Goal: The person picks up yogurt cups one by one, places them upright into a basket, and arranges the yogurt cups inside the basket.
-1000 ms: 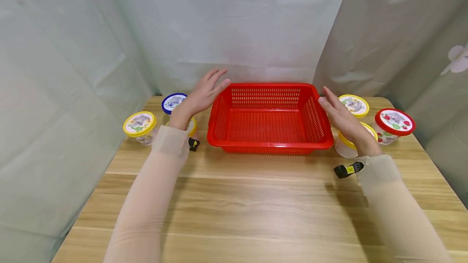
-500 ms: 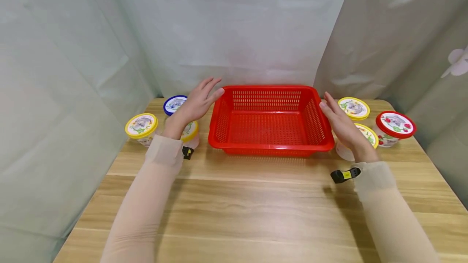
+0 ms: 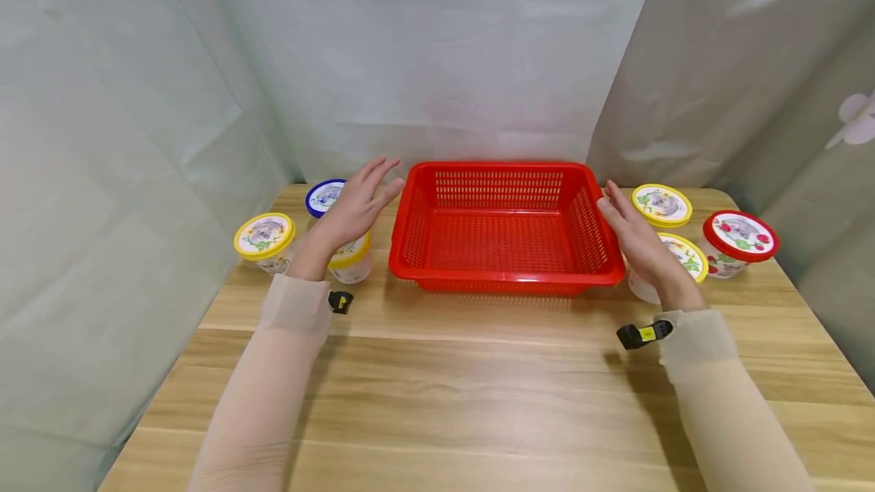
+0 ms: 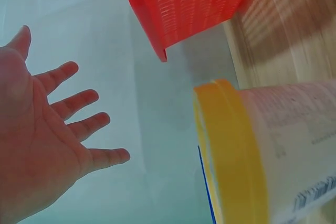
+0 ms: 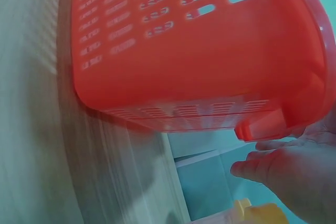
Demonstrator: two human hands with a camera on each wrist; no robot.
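Observation:
A red plastic basket (image 3: 506, 276) with slotted walls stands at the back middle of the table, nothing inside it. Left of it my left hand (image 3: 349, 211) hovers over the lidded tubs, fingers spread and holding nothing. Beneath that hand are a yellow-lidded tub (image 3: 352, 264) and a blue-lidded tub (image 3: 324, 194), partly covered by it. In the left wrist view the yellow lid (image 4: 231, 156) is close beside the palm. My right hand (image 3: 639, 245) is at the basket's right rim, fingers straight, overlapping a yellow-lidded tub (image 3: 683, 253) behind it.
Another yellow-lidded tub (image 3: 265, 238) stands at the far left. On the right are a yellow-lidded tub (image 3: 661, 203) at the back and a red-lidded tub (image 3: 738, 238) near the table edge. Pale curtains (image 3: 444, 59) hang behind the wooden table (image 3: 478, 386).
My left hand has moved left and toward me, away from the basket's left rim and over the tubs. The right hand has lowered slightly beside the right rim. The basket stays in place.

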